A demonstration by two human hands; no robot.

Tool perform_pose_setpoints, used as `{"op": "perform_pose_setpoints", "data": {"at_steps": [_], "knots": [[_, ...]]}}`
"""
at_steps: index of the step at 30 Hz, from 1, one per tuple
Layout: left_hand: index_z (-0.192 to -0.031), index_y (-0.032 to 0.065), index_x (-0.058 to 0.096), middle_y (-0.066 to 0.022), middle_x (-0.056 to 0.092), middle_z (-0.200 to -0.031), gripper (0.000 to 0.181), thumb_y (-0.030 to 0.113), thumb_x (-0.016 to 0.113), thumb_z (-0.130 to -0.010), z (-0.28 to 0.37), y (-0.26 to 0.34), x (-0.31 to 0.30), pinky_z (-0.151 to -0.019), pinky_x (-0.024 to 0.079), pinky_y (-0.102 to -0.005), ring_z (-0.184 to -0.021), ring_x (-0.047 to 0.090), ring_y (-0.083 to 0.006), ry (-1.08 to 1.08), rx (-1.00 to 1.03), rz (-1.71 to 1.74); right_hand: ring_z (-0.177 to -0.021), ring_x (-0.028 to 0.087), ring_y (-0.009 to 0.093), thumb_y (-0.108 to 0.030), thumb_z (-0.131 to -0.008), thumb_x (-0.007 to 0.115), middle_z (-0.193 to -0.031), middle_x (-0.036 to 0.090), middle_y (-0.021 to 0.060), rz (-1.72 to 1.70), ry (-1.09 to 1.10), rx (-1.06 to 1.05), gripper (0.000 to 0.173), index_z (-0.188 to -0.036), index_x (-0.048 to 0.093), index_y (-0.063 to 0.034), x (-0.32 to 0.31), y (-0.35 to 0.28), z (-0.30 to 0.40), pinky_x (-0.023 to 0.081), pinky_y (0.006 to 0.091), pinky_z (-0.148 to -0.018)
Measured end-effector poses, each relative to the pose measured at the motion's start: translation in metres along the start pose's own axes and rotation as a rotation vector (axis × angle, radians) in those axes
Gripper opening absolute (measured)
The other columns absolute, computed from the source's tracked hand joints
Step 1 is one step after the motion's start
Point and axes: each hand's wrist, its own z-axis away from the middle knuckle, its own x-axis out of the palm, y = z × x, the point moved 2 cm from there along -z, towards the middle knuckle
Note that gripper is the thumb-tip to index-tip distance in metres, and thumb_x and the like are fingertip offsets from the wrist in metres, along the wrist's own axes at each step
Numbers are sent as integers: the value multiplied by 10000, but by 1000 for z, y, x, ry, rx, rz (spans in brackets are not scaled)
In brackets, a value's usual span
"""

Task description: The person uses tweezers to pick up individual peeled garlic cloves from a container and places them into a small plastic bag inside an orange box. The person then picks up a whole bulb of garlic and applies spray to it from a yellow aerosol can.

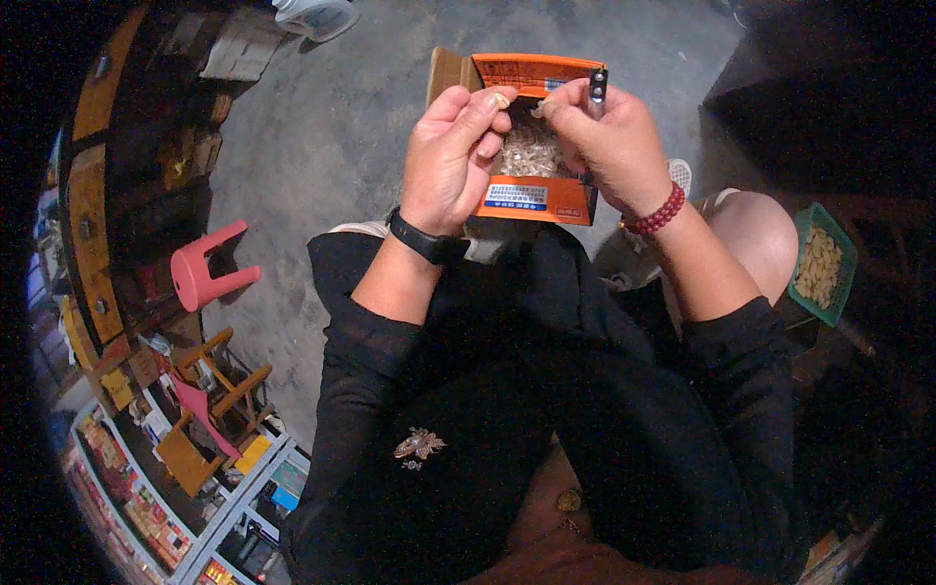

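My left hand (457, 146), with a black band on its wrist, pinches a small pale clove-like piece (502, 102) between thumb and fingertips. Opposite it, my right hand (610, 135) grips a small tool (598, 88), whose black end with rivet-like dots sticks up above the fingers. The rest of that tool is mostly covered by the hand. A thin pale scrap (540, 110) shows at my right fingertips. Below both hands stands an open orange cardboard box (537, 208), with pale papery peelings (530, 153) inside.
Beside my right knee, a green plastic basket (841, 296) holds several pale pieces (819, 267). On the concrete floor (292, 183) to the left are a pink plastic stool (194, 274) and a wooden chair (227, 387). A translucent plastic container (318, 18) lies at the far edge.
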Motion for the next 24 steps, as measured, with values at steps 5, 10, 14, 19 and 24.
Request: {"op": "perform_pose_setpoints", "data": {"at_steps": [5,10,14,19,24], "knots": [[-871,24,542,-132,620,-1002,21,35,559,-873,-1,-3,1,-575,437,-179,-728,561,-90,42,32,-153,-647,553,48,-142,-809,635,-735,640,1,119,45,-184,134,-848,643,-14,9,5,2,448,212,-573],[-932,-20,602,-96,654,-911,98,45,584,-862,4,-2,4,-622,461,-182,-739,585,-75,59,139,-505,-615,543,44,-175,-816,652,-695,632,-9,148,-10,-102,156,-809,649,-19,7,2,1,434,210,-541],[-963,-24,614,-63,656,-898,134,59,591,-861,6,-4,7,-657,467,-186,-768,587,-64,51,152,-462,-578,525,42,-186,-810,655,-653,611,-14,107,-32,-69,170,-765,642,-24,10,-1,3,418,214,-514],[-966,-12,590,-86,638,-964,116,57,572,-875,8,-8,10,-548,382,-158,-639,469,-34,61,102,-533,-554,504,40,-176,-784,658,-618,590,-16,138,-13,-42,173,-707,619,-26,7,6,1,410,221,-498],[-932,-12,585,-103,637,-1008,87,53,562,-879,8,-9,11,-567,402,-170,-638,467,-39,23,128,-550,-545,504,50,-159,-773,652,-605,593,1,178,15,-97,171,-684,606,-20,7,11,-1,413,237,-489]]}}
